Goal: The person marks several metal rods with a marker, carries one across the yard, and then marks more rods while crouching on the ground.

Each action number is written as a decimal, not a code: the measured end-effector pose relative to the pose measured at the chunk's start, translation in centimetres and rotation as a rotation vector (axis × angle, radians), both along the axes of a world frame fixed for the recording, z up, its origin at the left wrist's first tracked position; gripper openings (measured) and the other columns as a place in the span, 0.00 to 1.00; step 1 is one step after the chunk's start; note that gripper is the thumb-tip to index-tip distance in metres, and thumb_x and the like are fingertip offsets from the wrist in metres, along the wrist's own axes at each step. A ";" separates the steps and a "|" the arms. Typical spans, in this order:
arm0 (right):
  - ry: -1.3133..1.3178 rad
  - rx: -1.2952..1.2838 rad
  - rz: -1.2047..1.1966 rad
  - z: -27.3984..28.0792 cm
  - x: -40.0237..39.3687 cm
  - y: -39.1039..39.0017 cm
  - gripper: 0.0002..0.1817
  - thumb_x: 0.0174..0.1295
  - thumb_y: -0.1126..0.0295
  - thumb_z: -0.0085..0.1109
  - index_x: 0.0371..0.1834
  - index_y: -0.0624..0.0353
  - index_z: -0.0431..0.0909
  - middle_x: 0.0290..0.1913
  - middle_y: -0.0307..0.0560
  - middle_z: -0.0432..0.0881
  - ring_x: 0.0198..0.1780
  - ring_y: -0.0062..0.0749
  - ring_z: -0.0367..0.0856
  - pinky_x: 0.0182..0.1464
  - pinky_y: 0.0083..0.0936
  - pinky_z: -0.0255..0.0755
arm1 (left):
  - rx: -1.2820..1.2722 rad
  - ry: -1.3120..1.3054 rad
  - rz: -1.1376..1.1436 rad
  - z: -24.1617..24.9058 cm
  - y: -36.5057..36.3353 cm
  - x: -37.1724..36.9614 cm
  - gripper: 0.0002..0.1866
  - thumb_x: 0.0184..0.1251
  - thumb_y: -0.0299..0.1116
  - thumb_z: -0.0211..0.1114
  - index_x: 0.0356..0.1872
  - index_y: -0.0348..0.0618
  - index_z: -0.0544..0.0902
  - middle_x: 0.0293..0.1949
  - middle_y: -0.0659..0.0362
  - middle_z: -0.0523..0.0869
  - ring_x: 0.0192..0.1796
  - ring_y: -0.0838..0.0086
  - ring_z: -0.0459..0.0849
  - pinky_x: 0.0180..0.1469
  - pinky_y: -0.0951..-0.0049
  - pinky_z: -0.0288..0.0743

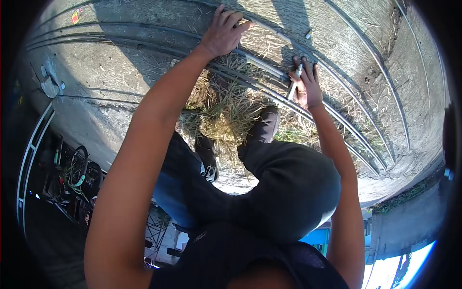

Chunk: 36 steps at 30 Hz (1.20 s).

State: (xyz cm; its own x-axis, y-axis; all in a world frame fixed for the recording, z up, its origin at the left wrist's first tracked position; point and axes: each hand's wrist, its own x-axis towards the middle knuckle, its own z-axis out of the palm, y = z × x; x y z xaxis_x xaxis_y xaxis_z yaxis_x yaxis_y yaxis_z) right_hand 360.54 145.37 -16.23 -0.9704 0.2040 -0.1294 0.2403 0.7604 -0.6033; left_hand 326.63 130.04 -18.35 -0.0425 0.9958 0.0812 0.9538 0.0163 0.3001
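Observation:
My left hand (225, 32) rests palm down over the long metal rods (269, 68), its fingers apart and touching a rod near the top middle. My right hand (308, 85) is farther right, beside the same rods. A thin pale marker-like stick (293, 88) with a light tip lies between its thumb and fingers; its exact kind cannot be made out. The rods run from the upper left to the right, some curving in the wide view. Dry grass (226, 103) lies under and in front of the rods, between my feet.
My shoes and bent knees (288, 173) are below the rods. A small dark-and-white piece (308, 34) lies on the concrete ground. More rods (380, 62) lie at the right. A metal frame (30, 149) and a bicycle (79, 166) stand at the left. A red-and-yellow wrapper (75, 17) is upper left.

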 end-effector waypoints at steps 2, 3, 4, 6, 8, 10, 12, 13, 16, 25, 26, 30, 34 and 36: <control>0.014 -0.008 -0.027 -0.5 0.3 0.0 0.22 0.63 0.61 0.65 0.60 0.42 0.73 0.82 0.49 0.63 0.82 0.53 0.58 0.81 0.62 0.49 | 0.017 -0.004 -0.005 0.2 0.3 0.0 0.24 0.67 0.32 0.63 0.64 0.61 0.79 0.57 0.54 0.72 0.66 0.57 0.69 0.79 0.38 0.52; 0.025 0.019 -0.048 -0.4 0.4 -0.2 0.22 0.63 0.61 0.65 0.60 0.42 0.73 0.82 0.49 0.63 0.82 0.53 0.58 0.81 0.62 0.49 | 0.014 -0.013 0.002 0.2 0.2 0.0 0.24 0.67 0.31 0.62 0.64 0.60 0.79 0.57 0.54 0.72 0.65 0.56 0.69 0.79 0.37 0.51; 0.024 0.045 -0.035 -0.4 0.3 0.0 0.22 0.64 0.60 0.64 0.60 0.42 0.72 0.81 0.49 0.64 0.82 0.53 0.58 0.82 0.60 0.48 | -0.041 0.048 0.005 0.5 0.3 0.1 0.25 0.66 0.33 0.65 0.66 0.62 0.79 0.58 0.55 0.72 0.66 0.58 0.68 0.82 0.40 0.48; 0.043 0.109 -0.020 -0.1 0.3 -0.4 0.18 0.69 0.57 0.61 0.60 0.44 0.74 0.81 0.47 0.65 0.82 0.50 0.59 0.84 0.54 0.45 | -0.006 0.069 -0.009 0.9 0.6 0.1 0.25 0.66 0.33 0.65 0.66 0.62 0.79 0.57 0.55 0.73 0.66 0.58 0.69 0.82 0.40 0.48; 0.042 0.177 -0.030 0.1 0.4 -0.6 0.18 0.69 0.56 0.60 0.59 0.44 0.75 0.80 0.47 0.66 0.82 0.49 0.59 0.84 0.53 0.45 | -0.029 0.073 0.013 0.9 0.5 0.4 0.26 0.67 0.33 0.64 0.67 0.62 0.79 0.57 0.54 0.74 0.65 0.58 0.70 0.82 0.41 0.49; 0.082 0.208 -0.027 -0.1 0.1 -0.7 0.16 0.70 0.55 0.58 0.57 0.46 0.77 0.80 0.46 0.67 0.83 0.45 0.59 0.84 0.48 0.45 | 0.031 0.052 0.031 0.6 0.7 0.5 0.25 0.66 0.32 0.64 0.66 0.62 0.79 0.58 0.52 0.74 0.64 0.54 0.71 0.80 0.40 0.51; 0.085 0.239 -0.050 0.1 0.1 -1.1 0.17 0.70 0.55 0.58 0.58 0.46 0.77 0.80 0.45 0.67 0.83 0.44 0.59 0.85 0.48 0.46 | 0.129 0.050 0.039 1.2 0.2 0.8 0.24 0.65 0.27 0.61 0.64 0.55 0.80 0.60 0.49 0.75 0.62 0.50 0.74 0.75 0.45 0.61; 0.098 0.244 -0.058 0.2 0.2 -1.1 0.18 0.71 0.54 0.58 0.59 0.46 0.77 0.80 0.45 0.67 0.83 0.45 0.59 0.85 0.48 0.46 | 0.141 0.042 0.023 1.0 0.2 1.0 0.24 0.65 0.27 0.61 0.64 0.55 0.80 0.60 0.49 0.75 0.62 0.50 0.74 0.75 0.45 0.61; 0.110 0.243 -0.207 -0.5 -0.2 -1.6 0.21 0.69 0.58 0.62 0.63 0.48 0.77 0.73 0.49 0.75 0.79 0.51 0.66 0.83 0.50 0.50 | 0.183 -0.106 0.000 0.9 0.0 0.3 0.27 0.62 0.36 0.66 0.63 0.41 0.77 0.59 0.43 0.73 0.67 0.44 0.68 0.78 0.37 0.52; 0.396 -0.985 -0.898 4.5 -10.1 -5.6 0.23 0.78 0.56 0.58 0.50 0.70 0.85 0.26 0.45 0.85 0.29 0.24 0.82 0.35 0.23 0.75 | 0.080 -0.084 0.125 0.7 0.1 0.6 0.28 0.65 0.33 0.63 0.67 0.40 0.76 0.69 0.42 0.68 0.76 0.46 0.62 0.81 0.38 0.47; 0.391 -1.138 -0.920 4.1 -11.0 -5.7 0.23 0.77 0.56 0.59 0.46 0.72 0.85 0.25 0.47 0.85 0.27 0.24 0.81 0.33 0.22 0.74 | 0.064 -0.067 0.113 0.4 0.1 0.5 0.28 0.65 0.33 0.62 0.67 0.40 0.76 0.69 0.42 0.68 0.77 0.47 0.61 0.81 0.38 0.47; 0.178 -0.934 -0.853 4.0 -14.2 -6.4 0.08 0.68 0.71 0.68 0.44 0.65 0.85 0.28 0.44 0.86 0.27 0.22 0.83 0.31 0.20 0.76 | 0.062 -0.076 0.101 1.1 0.2 0.6 0.29 0.66 0.33 0.62 0.69 0.38 0.75 0.69 0.43 0.69 0.78 0.50 0.60 0.82 0.39 0.46; 0.306 -1.012 -1.002 2.2 -15.2 -7.7 0.06 0.68 0.72 0.66 0.41 0.64 0.83 0.27 0.40 0.85 0.26 0.18 0.82 0.27 0.19 0.74 | -0.015 -0.045 0.137 1.4 0.6 0.7 0.31 0.65 0.35 0.63 0.70 0.38 0.74 0.69 0.44 0.71 0.77 0.51 0.62 0.82 0.41 0.45; 0.357 -0.963 -1.035 1.4 -15.4 -8.7 0.06 0.68 0.72 0.67 0.41 0.65 0.83 0.26 0.40 0.85 0.26 0.18 0.82 0.27 0.19 0.74 | -0.007 -0.039 0.121 1.4 0.6 0.6 0.32 0.65 0.36 0.63 0.71 0.38 0.73 0.69 0.45 0.71 0.77 0.52 0.62 0.83 0.41 0.44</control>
